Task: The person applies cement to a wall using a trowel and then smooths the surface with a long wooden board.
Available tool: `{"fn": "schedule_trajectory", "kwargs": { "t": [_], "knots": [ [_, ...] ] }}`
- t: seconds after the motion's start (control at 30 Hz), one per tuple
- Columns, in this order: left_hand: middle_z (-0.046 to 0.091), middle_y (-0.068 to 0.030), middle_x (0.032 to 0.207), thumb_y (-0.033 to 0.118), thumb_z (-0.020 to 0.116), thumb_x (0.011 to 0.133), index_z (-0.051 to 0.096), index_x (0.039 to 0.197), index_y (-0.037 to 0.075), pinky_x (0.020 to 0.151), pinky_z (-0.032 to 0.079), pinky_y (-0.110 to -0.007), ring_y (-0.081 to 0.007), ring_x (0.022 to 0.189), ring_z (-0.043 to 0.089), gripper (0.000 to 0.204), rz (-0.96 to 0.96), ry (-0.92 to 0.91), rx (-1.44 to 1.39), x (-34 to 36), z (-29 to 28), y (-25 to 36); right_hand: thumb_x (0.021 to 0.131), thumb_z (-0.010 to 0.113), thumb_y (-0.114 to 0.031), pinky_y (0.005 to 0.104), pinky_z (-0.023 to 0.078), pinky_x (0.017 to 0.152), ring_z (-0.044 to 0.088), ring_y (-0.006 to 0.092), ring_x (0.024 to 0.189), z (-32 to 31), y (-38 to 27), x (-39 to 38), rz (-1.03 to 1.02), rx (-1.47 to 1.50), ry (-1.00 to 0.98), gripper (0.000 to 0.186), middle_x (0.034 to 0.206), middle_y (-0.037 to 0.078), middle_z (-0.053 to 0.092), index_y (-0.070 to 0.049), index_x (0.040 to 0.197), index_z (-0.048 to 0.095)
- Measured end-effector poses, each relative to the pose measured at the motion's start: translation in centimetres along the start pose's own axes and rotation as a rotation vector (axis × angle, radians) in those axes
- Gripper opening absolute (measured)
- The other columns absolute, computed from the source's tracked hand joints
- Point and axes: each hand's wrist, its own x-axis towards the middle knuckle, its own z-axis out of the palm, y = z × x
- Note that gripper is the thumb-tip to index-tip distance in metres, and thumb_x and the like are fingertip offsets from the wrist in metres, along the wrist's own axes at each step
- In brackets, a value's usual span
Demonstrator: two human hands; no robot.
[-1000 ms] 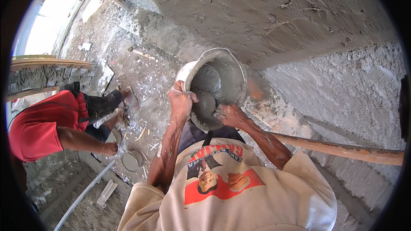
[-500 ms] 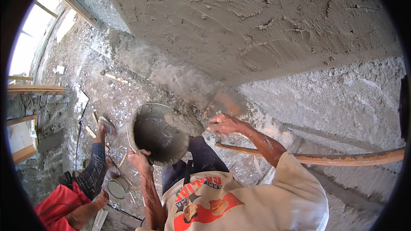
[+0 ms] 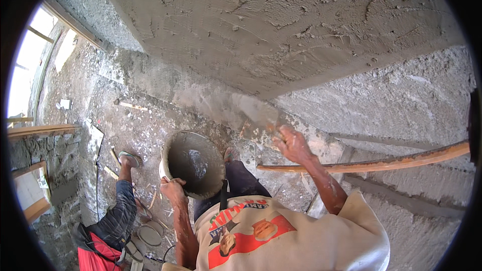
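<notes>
My left hand [image 3: 174,190] is closed on the near left rim of a mortar-caked bucket [image 3: 217,158], which is tilted against my front. Wet grey mortar [image 3: 183,158] lies inside, with a paler shiny patch. Out to the right of the bucket, my right hand [image 3: 294,145] is closed around a handle that looks like a trowel's. Its blade [image 3: 253,109] is smeared by motion in front of the wall's foot, so what it carries cannot be made out. Beyond it rises a wall [image 3: 281,35] coated with rough, wet plaster.
A curved-looking wooden board [image 3: 371,165] juts in from the right. At lower left another person [image 3: 118,203] in dark trousers and sandals is beside a round mortar-coloured container [image 3: 149,234]. Wood scraps [image 3: 133,106] and rubble litter the floor. Bare rough wall [image 3: 381,100] borders the plaster.
My right hand has swung up and right, away from the bucket, taking the mortar-loaded trowel off its rim. The bucket, still in my left hand, sits slightly lower and to the right in view.
</notes>
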Motion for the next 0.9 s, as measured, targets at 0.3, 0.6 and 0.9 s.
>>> {"fn": "schedule_trajectory", "kwargs": {
  "t": [0.3,0.6,0.9],
  "knots": [
    [0.052,0.0004,0.074,-0.015,0.054,0.065,0.049,0.079,0.005,0.05,0.042,-0.028,-0.0109,0.064,0.048,0.025,0.247,-0.566,0.086,-2.0,5.1,10.5,0.085,0.062,-0.014,0.0441,0.056,0.069,0.072,0.0345,0.08,14.2,-11.4,3.2,-0.037,-0.21,0.013,0.018,0.088,0.015,0.072,-0.007,0.1,0.069],
    [0.044,0.0036,0.073,-0.015,0.059,0.065,0.043,0.072,0.008,0.057,0.04,-0.027,-0.0093,0.068,0.04,0.028,0.627,-0.925,0.22,-2.5,7.9,18.1,0.079,0.066,-0.018,0.0501,0.057,0.075,0.072,0.0411,0.08,11.7,-15.8,1.3,-0.089,-0.052,-0.006,0.018,0.078,0.022,0.071,-0.001,0.082,0.072],
    [0.052,0.0016,0.08,-0.02,0.055,0.06,0.048,0.077,0.007,0.056,0.049,-0.026,-0.0089,0.07,0.053,0.032,0.368,-0.882,0.087,1.9,7.2,16.0,0.092,0.068,-0.036,0.0499,0.055,0.089,0.067,0.0478,0.1,15.5,-17.8,0.5,-0.076,0.349,-0.102,0.047,0.1,0.03,0.07,0.007,0.112,0.065]
  ]
}}
